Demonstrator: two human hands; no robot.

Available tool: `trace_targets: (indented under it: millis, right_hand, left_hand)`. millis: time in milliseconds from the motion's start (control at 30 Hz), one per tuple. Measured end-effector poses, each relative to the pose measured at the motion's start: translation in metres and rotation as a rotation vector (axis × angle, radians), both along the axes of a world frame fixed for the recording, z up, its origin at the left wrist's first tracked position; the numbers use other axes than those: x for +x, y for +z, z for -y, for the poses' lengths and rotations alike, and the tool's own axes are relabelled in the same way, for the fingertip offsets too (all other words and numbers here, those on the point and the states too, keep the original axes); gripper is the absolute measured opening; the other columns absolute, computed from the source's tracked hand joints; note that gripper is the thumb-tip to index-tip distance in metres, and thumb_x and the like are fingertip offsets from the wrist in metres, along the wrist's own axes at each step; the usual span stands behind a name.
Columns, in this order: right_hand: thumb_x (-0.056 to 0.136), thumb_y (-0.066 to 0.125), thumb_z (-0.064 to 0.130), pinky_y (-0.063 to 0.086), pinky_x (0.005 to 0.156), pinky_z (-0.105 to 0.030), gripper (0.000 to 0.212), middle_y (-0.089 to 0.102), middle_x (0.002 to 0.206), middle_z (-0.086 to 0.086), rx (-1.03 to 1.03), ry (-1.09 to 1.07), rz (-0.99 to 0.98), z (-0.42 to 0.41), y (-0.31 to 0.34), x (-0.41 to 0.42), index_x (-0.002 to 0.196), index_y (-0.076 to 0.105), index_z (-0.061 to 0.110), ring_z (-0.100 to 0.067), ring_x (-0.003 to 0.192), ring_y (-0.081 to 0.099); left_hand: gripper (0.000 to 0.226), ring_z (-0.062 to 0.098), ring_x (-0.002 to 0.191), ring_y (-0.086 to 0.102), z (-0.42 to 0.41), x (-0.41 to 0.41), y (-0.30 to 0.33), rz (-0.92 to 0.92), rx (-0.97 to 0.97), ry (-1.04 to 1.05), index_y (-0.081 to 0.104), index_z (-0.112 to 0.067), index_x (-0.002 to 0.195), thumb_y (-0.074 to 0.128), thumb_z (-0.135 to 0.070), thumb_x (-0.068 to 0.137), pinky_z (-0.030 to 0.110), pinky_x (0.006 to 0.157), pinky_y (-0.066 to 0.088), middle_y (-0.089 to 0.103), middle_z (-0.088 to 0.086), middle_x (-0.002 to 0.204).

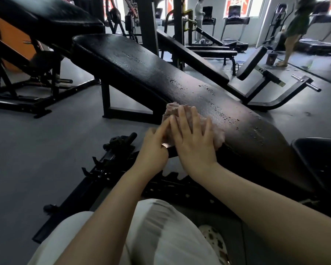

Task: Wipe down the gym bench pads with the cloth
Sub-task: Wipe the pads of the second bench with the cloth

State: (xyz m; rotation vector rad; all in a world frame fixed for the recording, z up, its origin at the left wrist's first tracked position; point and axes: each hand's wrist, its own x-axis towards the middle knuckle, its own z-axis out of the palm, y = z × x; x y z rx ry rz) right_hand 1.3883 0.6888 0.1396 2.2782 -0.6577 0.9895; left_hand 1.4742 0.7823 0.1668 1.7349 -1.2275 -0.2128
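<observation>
Long black inclined padded bench backrest [161,73] was angled upward, droplets left unwiped further along. Pink bunched terry cloth [172,109] was pressed at pad's near edge, likely for wiping. Right hand [195,138] was laid flat, fingers spread, for pressure. Left hand [155,148] was placed beside, extended fingertips steadying cloth edge.

Bench pad [161,73] black, glossy, speckled with dark droplets toward lower end. Cloth [173,109] pale pink. Seat pad [321,155] black. Frame [107,104] black. Floor [36,140] grey. Trousers [161,236] white. Shoe [216,240] cream with dark brown blotches. Panel [13,41] behind left bench orange. Window banners [235,1] red.
</observation>
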Motion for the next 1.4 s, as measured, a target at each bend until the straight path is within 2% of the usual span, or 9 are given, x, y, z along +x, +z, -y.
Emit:
trace_targets:
  millis: [133, 267, 433, 600, 733, 900, 1000, 1200, 1400]
  right_hand:
    - [0.090, 0.027, 0.014, 0.042, 0.098, -0.053, 0.051, 0.040, 0.147, -0.016, -0.017, 0.114, -0.045, 0.011, 0.011, -0.018, 0.139, 0.031, 0.001, -0.034, 0.132, 0.042]
    - [0.087, 0.049, 0.021, 0.042, 0.102, -0.046, 0.055, 0.044, 0.142, -0.022, -0.032, 0.180, -0.095, 0.020, 0.015, -0.040, 0.134, 0.039, -0.006, -0.034, 0.128, 0.047]
    - [0.079, 0.070, 0.013, 0.042, 0.094, -0.044, 0.059, 0.044, 0.139, -0.023, -0.015, 0.317, 0.039, 0.021, 0.020, -0.050, 0.129, 0.041, 0.001, -0.034, 0.114, 0.044]
    - [0.084, 0.058, 0.030, 0.047, 0.088, -0.045, 0.039, 0.053, 0.125, -0.013, 0.165, 0.479, 0.039, 0.017, 0.030, -0.051, 0.118, 0.053, 0.012, -0.029, 0.107, 0.047]
    - [0.082, 0.051, 0.046, 0.044, 0.083, -0.036, 0.045, 0.063, 0.106, -0.007, 0.415, 0.463, 0.089, 0.008, 0.050, -0.046, 0.105, 0.065, 0.010, -0.026, 0.096, 0.053]
    - [0.073, 0.071, 0.036, 0.041, 0.088, -0.023, 0.042, 0.062, 0.107, 0.001, 0.759, 0.549, 0.139, 0.001, 0.079, -0.029, 0.111, 0.063, 0.020, -0.011, 0.096, 0.055]
    - [0.071, 0.079, 0.026, 0.036, 0.068, -0.006, 0.031, 0.060, 0.081, 0.011, 0.924, 0.565, 0.167, 0.001, 0.093, -0.022, 0.099, 0.064, 0.028, 0.008, 0.070, 0.049]
    - [0.079, 0.073, 0.022, 0.037, 0.063, -0.009, 0.016, 0.057, 0.068, 0.012, 0.901, 0.562, 0.199, 0.001, 0.097, -0.018, 0.091, 0.066, 0.031, 0.005, 0.063, 0.050]
    - [0.078, 0.067, 0.016, 0.037, 0.070, -0.004, 0.014, 0.063, 0.082, 0.010, 0.810, 0.687, 0.368, 0.000, 0.093, -0.023, 0.084, 0.075, 0.026, -0.002, 0.077, 0.055]
  left_hand:
    - [0.060, 0.007, 0.104, 0.035, 0.005, -0.004, 0.003, 0.171, -0.110, 0.145, 0.048, -0.011, 0.134, 0.045, 0.015, 0.080, -0.007, 0.085, 0.023, 0.029, 0.002, 0.120]
    - [0.025, 0.007, 0.099, 0.042, 0.017, -0.007, 0.009, 0.188, -0.246, 0.218, 0.062, -0.004, 0.109, 0.059, 0.002, 0.085, -0.001, 0.087, 0.029, 0.039, -0.001, 0.113]
    - [0.024, 0.008, 0.084, 0.048, 0.024, -0.009, 0.019, 0.196, -0.303, 0.243, 0.065, -0.004, 0.096, 0.064, 0.008, 0.076, 0.004, 0.071, 0.037, 0.054, 0.004, 0.102]
    - [0.034, 0.000, 0.074, 0.054, 0.022, -0.003, 0.023, 0.099, -0.291, 0.205, 0.062, -0.011, 0.107, 0.067, 0.004, 0.077, 0.003, 0.065, 0.038, 0.061, -0.006, 0.093]
    - [0.030, -0.014, 0.069, 0.053, 0.016, 0.003, 0.030, 0.013, -0.266, 0.155, 0.061, -0.016, 0.100, 0.069, 0.002, 0.077, 0.003, 0.065, 0.039, 0.056, -0.020, 0.082]
    - [0.037, 0.003, 0.077, 0.061, 0.006, 0.010, 0.043, 0.019, -0.224, 0.048, 0.057, -0.037, 0.081, 0.071, -0.003, 0.077, 0.018, 0.075, 0.046, 0.065, -0.015, 0.081]
    - [0.030, 0.006, 0.079, 0.064, 0.001, 0.011, 0.052, 0.004, -0.198, 0.005, 0.063, -0.031, 0.086, 0.069, -0.003, 0.079, 0.018, 0.078, 0.048, 0.068, -0.009, 0.081]
    - [0.019, -0.007, 0.072, 0.060, -0.009, 0.012, 0.066, -0.087, -0.185, -0.052, 0.067, -0.017, 0.095, 0.066, -0.002, 0.083, 0.008, 0.069, 0.045, 0.068, -0.005, 0.082]
    - [0.012, 0.001, 0.076, 0.064, -0.013, 0.007, 0.074, -0.168, -0.245, -0.090, 0.071, -0.011, 0.093, 0.069, -0.008, 0.082, 0.013, 0.072, 0.049, 0.072, 0.001, 0.084]
